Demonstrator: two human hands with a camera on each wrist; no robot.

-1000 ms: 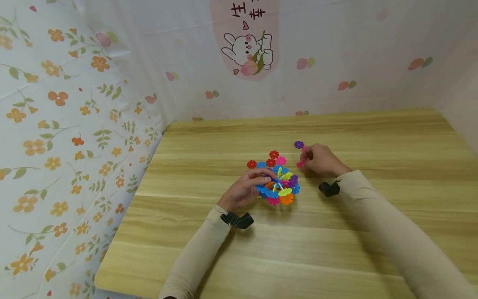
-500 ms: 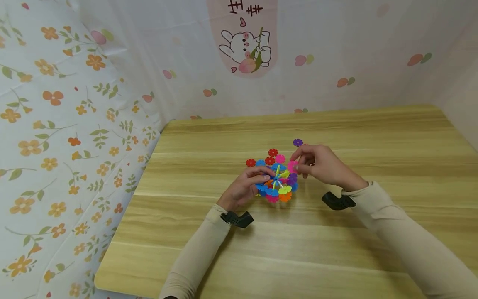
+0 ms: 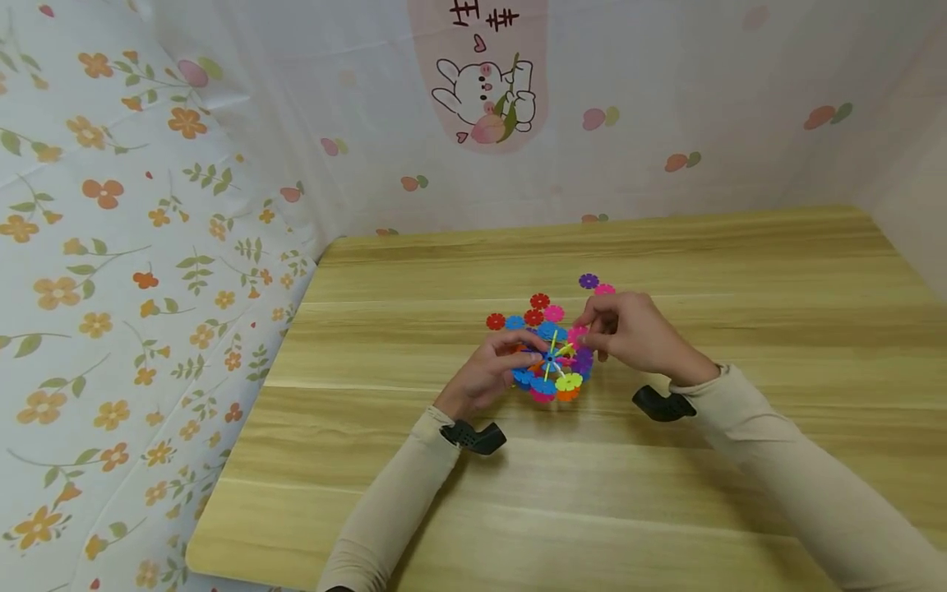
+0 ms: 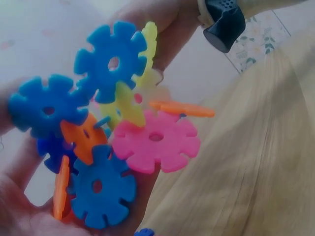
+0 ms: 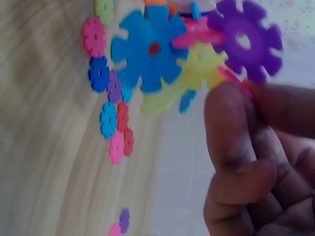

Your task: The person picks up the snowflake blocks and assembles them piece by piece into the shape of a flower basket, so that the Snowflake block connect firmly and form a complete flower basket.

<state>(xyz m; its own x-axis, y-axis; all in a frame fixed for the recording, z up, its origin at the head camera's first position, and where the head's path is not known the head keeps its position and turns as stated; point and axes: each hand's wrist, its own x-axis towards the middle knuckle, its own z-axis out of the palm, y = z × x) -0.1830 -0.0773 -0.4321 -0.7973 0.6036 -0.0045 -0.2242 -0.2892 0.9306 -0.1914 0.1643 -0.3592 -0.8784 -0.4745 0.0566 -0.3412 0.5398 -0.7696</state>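
A cluster of interlocked, notched plastic discs in blue, yellow, orange, pink and purple is held up by my left hand [image 3: 484, 372], its fingers and thumb gripping the left side. In the left wrist view a pink disc [image 4: 156, 141] and a blue disc [image 4: 102, 189] of the cluster face the camera. My right hand [image 3: 635, 331] pinches a pink disc [image 3: 578, 335] between thumb and fingers at the cluster's right side. Seen from the right wrist, that disc shows only as a thin pink edge by a yellow disc [image 5: 203, 66] and a purple disc [image 5: 246, 40].
Behind the cluster, loose discs lie on the wooden table [image 3: 370, 345], among them a red disc [image 3: 495, 321] and a pink disc [image 3: 553, 313]. Further right lie a purple disc [image 3: 588, 281] and another pink one. A patterned cloth [image 3: 355, 107] hangs behind the table.
My right hand has lifted the pink disc from the table and carried it left to the cluster's right side. My left hand keeps its hold, and the cluster has turned slightly.
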